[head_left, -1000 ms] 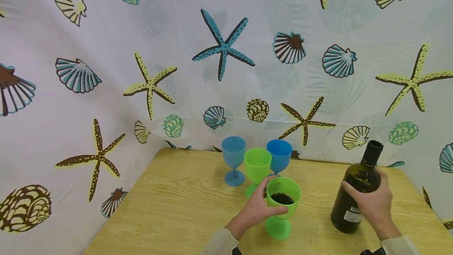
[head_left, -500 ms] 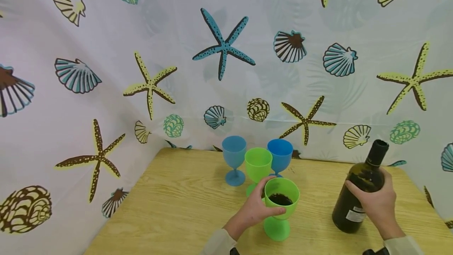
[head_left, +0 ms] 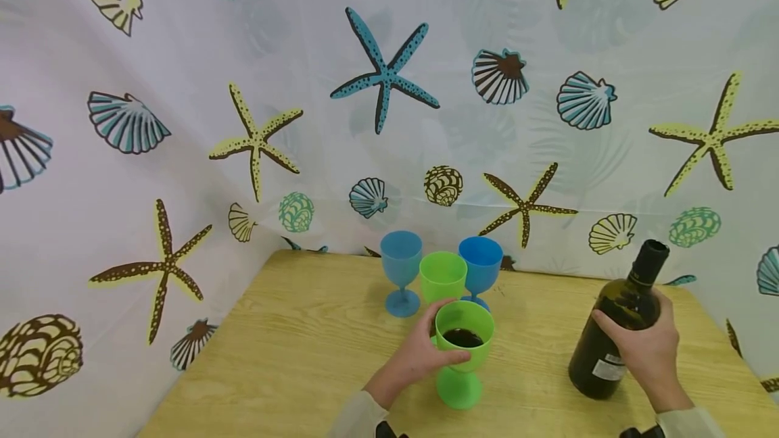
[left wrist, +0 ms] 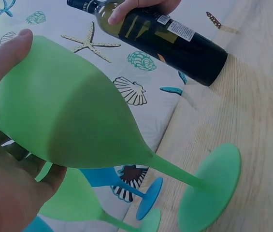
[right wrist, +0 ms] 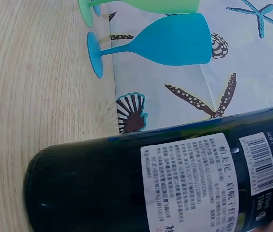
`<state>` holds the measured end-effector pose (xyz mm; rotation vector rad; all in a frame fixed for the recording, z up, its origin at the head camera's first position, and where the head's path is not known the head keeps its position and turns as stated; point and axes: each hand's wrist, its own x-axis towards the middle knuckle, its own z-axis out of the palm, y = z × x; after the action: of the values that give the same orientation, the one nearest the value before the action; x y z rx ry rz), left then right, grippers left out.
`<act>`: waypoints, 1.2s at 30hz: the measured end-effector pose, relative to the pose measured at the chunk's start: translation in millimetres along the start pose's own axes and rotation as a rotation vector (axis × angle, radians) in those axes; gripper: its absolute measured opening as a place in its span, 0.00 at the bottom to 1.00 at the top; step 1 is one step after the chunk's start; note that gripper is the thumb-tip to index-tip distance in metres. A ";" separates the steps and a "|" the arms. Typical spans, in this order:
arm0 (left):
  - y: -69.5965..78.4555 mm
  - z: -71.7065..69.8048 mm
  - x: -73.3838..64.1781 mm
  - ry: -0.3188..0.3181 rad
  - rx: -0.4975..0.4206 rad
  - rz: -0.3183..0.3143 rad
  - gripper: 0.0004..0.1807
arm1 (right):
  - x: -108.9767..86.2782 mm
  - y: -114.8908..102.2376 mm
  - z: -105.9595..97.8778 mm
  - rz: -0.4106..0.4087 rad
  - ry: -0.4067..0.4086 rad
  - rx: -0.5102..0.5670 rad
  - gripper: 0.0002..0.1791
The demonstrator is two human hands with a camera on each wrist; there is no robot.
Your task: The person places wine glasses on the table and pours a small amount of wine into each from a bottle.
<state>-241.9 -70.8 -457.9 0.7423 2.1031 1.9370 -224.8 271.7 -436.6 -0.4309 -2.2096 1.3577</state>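
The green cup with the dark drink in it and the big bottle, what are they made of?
The green cup looks like smooth, matte plastic: it's green all over with only a soft sheen, though coated glass is possible. The bottle is probably dark, glossy glass, because its greenish shoulder catches reflections. Its white label looks like printed paper, flat and covered in small writing.

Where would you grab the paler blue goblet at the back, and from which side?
Probably round the bowl of the paler blue goblet, just above the stem, coming from its left. It stands upright; the bowl is broad and tapers to a thin stem, and the unheld green goblet crowds its right side.
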 end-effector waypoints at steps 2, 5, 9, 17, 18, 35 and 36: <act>0.7 -3.8 -1.7 0.003 -0.010 0.002 0.44 | 0.0 -0.4 0.6 0.005 -0.007 0.000 0.50; 0.5 -9.5 -4.5 0.012 -0.020 0.006 0.43 | -0.1 -1.0 0.9 0.012 -0.015 0.008 0.51; -0.6 -16.5 -7.3 0.023 0.000 0.017 0.44 | -0.2 -1.3 0.5 0.004 -0.014 0.019 0.51; 9.5 -27.7 -13.8 0.019 0.027 0.033 0.43 | -0.6 -1.4 0.2 -0.002 -0.015 0.018 0.51; 14.1 -28.2 -15.8 0.021 0.027 0.033 0.44 | -0.6 -1.6 0.2 -0.001 -0.017 0.019 0.51; -6.7 -56.1 -22.8 0.107 0.051 0.063 0.39 | 0.1 -1.6 0.2 0.002 -0.019 0.030 0.52; -7.2 -57.8 -23.6 0.115 0.058 0.061 0.39 | -0.1 -1.7 0.2 0.004 -0.022 0.030 0.52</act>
<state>-249.9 -133.1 -462.0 0.7298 2.2371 2.0032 -224.8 270.7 -435.2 -0.4116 -2.2038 1.4025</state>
